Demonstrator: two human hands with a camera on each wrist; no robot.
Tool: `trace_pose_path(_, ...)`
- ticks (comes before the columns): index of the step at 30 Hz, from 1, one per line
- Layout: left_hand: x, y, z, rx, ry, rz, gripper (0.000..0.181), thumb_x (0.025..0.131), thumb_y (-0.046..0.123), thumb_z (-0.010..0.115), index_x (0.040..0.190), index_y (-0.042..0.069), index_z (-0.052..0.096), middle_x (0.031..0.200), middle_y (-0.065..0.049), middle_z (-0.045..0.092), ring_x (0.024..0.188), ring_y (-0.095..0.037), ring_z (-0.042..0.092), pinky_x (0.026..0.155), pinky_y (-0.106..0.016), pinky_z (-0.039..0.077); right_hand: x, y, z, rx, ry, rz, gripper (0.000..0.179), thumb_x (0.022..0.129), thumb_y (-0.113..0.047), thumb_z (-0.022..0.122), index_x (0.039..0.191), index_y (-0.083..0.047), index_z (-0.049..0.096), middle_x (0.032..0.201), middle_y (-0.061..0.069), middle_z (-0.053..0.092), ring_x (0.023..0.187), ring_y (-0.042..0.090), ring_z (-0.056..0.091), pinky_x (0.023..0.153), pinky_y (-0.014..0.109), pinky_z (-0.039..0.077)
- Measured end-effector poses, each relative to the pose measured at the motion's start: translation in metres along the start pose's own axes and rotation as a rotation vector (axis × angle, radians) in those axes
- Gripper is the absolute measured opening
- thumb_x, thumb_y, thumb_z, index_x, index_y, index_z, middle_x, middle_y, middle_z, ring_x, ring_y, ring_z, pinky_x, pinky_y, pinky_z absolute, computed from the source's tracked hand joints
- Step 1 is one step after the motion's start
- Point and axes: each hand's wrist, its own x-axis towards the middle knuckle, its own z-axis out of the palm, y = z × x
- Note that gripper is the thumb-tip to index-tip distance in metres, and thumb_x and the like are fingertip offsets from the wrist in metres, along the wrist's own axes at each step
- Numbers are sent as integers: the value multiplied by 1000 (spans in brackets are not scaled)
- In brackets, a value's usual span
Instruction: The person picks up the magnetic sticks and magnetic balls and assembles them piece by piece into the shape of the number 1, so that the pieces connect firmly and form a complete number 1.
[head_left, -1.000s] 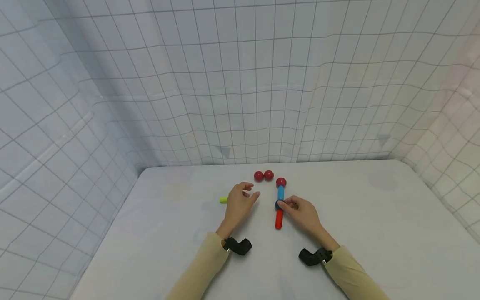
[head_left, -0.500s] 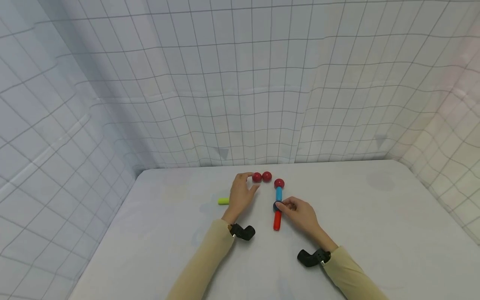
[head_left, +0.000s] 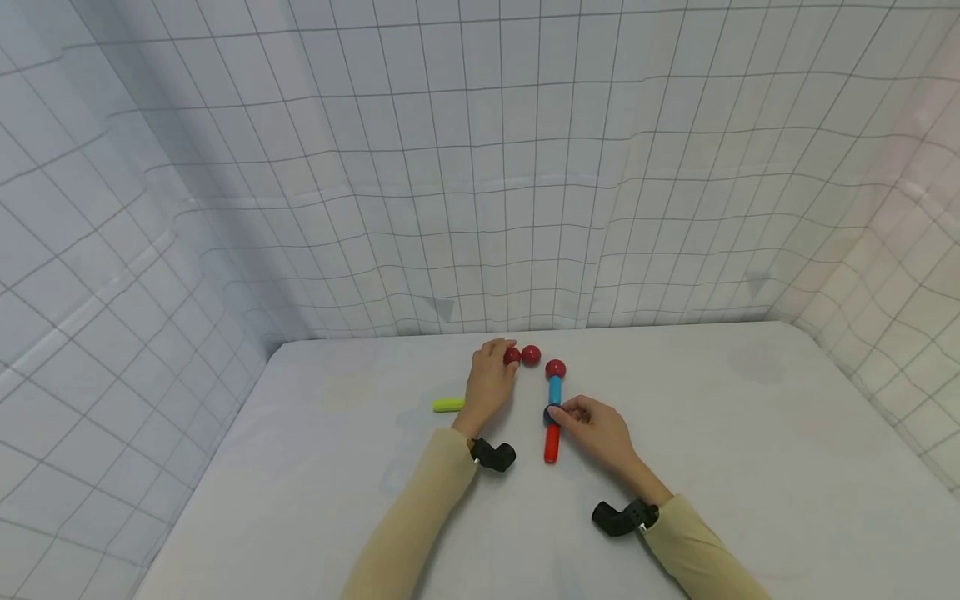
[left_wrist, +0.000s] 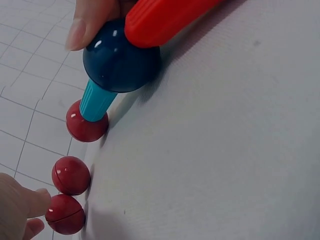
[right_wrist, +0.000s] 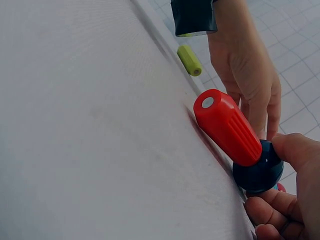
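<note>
My right hand point(head_left: 600, 429) pinches a dark blue ball point(left_wrist: 120, 57) between thumb and fingers. A red ribbed rod point(right_wrist: 227, 127) and a light blue rod point(left_wrist: 96, 101) join this ball on opposite sides. A red ball point(head_left: 556, 368) caps the light blue rod's far end. To the left, my left hand point(head_left: 491, 383) has thumb and fingers about another red ball point(left_wrist: 65, 214), partly covering it in the head view. Beside that one sits a further red ball point(left_wrist: 71, 175), close against it. A yellow-green rod point(head_left: 448, 405) lies left of my left wrist, its right end hidden in the head view.
All of it lies on a white table point(head_left: 315, 483) with rounded far corners. Behind and at the sides hangs white cloth with a grid point(head_left: 525, 167). A black camera mount sits on each wrist, left point(head_left: 493, 455) and right point(head_left: 622, 517).
My left hand has reached forward and to the right, from beside the yellow-green rod to the leftmost red ball, and its fingers have closed about it. My right hand keeps hold of the dark blue ball.
</note>
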Motion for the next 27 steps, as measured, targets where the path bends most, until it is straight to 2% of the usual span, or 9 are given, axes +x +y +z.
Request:
trace_pose_path(11, 4, -4, 3, -12, -41, -55, 43, 90, 10, 64, 131, 8, 53, 129, -17, 50, 113, -33, 47, 92, -43, 42, 0, -1, 0, -12, 1, -3, 29, 85, -43, 69, 88, -14, 69, 66, -6, 55, 63, 13, 49, 58, 30, 36)
trace_pose_path(20, 5, -4, 3, -31, -52, -44, 41, 89, 10, 65, 128, 5, 55, 121, -19, 55, 108, -34, 49, 91, -44, 40, -1, -2, -1, -11, -1, -1, 29, 85, -43, 69, 88, -14, 69, 66, -6, 54, 63, 14, 49, 58, 30, 36)
trace_pose_path(27, 5, -7, 6, -23, -30, -29, 36, 89, 9, 65, 124, 6, 56, 116, -18, 57, 103, -33, 51, 87, -43, 42, -1, -3, -1, -19, 0, 0, 28, 85, -42, 69, 88, -15, 69, 66, -6, 53, 62, 13, 48, 57, 29, 35)
